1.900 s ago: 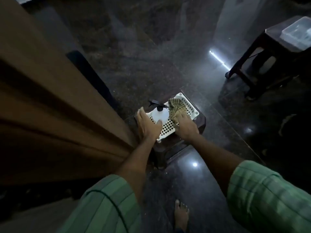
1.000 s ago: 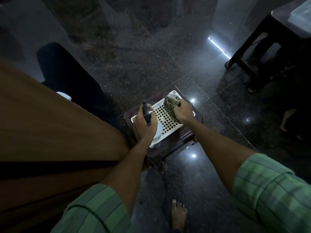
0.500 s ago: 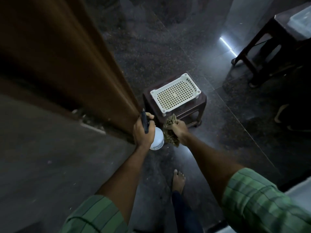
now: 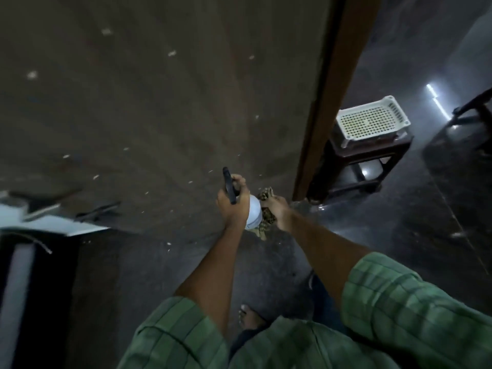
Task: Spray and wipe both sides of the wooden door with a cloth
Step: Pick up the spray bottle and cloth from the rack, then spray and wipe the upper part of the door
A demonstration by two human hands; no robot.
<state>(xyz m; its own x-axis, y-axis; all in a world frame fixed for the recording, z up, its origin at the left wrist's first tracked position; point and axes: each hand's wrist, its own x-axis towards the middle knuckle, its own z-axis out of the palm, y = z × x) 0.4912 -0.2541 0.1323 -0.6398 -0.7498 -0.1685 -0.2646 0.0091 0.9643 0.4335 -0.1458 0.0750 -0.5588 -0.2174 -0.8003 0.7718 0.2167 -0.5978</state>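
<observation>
Facing the wooden door point(image 4: 159, 107), I see its broad grey-brown face filling most of the head view, flecked with pale specks, while its brown edge point(image 4: 330, 97) runs down on the right to the dark polished floor point(image 4: 415, 235). Beyond that edge of the door stands a dark stool point(image 4: 372, 161), and a white perforated tray point(image 4: 372, 121) rests on top of it. On the far side of the stool from the door, the legs of a second piece of dark furniture point(image 4: 476, 107) show only in part, too cropped to identify. My green checked sleeves point(image 4: 399, 302) occupy the bottom of the frame, and one bare foot point(image 4: 249, 318) rests on the floor between them. Close in front of the door's lower face, my left hand point(image 4: 231, 206) has its fingers curled round the neck of the spray bottle point(image 4: 253, 211), whose white body hangs below the fist and whose black trigger head point(image 4: 229, 189) rises above it. Just beside the bottle, on the side nearer the door's edge, the fingers of my right hand point(image 4: 278, 211) are closed round the patterned cloth point(image 4: 267, 217), bunched, with ends showing above and below the fist. Neither bottle nor cloth appears to touch the door.
</observation>
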